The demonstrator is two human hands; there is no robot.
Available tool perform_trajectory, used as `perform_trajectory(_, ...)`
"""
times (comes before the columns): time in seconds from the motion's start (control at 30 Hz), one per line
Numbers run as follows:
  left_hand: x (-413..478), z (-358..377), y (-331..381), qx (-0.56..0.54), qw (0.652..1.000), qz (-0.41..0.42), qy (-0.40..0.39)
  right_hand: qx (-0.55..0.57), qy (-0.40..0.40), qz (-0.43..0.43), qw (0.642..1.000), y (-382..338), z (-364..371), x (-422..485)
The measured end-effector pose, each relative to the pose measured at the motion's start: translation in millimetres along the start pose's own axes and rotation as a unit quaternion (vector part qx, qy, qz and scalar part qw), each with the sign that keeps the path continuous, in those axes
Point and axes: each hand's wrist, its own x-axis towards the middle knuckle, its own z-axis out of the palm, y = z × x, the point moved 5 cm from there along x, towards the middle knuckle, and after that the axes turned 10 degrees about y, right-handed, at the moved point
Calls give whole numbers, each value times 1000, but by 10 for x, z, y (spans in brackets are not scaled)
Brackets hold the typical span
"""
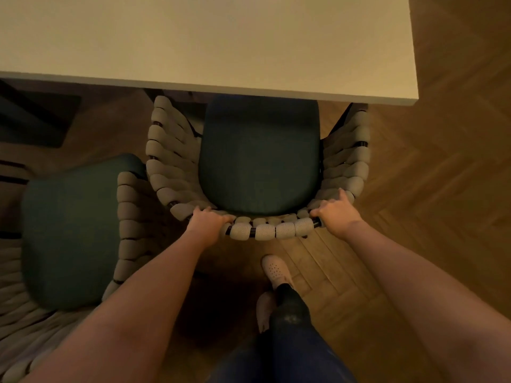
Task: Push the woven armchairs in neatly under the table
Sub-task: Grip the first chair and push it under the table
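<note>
A woven armchair [171,161] with grey padded straps and a dark green seat cushion [260,156] stands right in front of me, its front tucked a little under the pale table [210,42]. My left hand [206,221] grips the left part of its curved back rail. My right hand [336,212] grips the right part of the same rail, fingers curled over it. A second woven armchair [127,222] with a green cushion stands at my lower left, pulled out from the table and turned at an angle.
The table's right corner [413,98] juts out above the chair's right arm. Herringbone wood floor [431,189] lies open to the right. My feet in pale shoes [275,269] stand just behind the chair. The two chairs nearly touch at their armrests.
</note>
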Motion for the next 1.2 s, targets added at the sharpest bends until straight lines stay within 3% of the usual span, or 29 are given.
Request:
perform_trajectory(0.33, 332, -200, -527, 33, 999, -31, -24, 29, 8, 2, 1000, -103, -190, 517)
perform_trajectory(0.57, 348, -263, -527, 44, 998, -31, -27, 55, 31, -11, 998, -70, -166, 568)
perform_trajectory(0.97, 334, -236, -462, 44, 998, -27, -38, 31, -23, 1, 999, -45, -181, 575)
perform_trajectory(1.2, 275, -77, -632, 56, 998, -1, 15, 18, -34, 20, 999, -227, -150, 615)
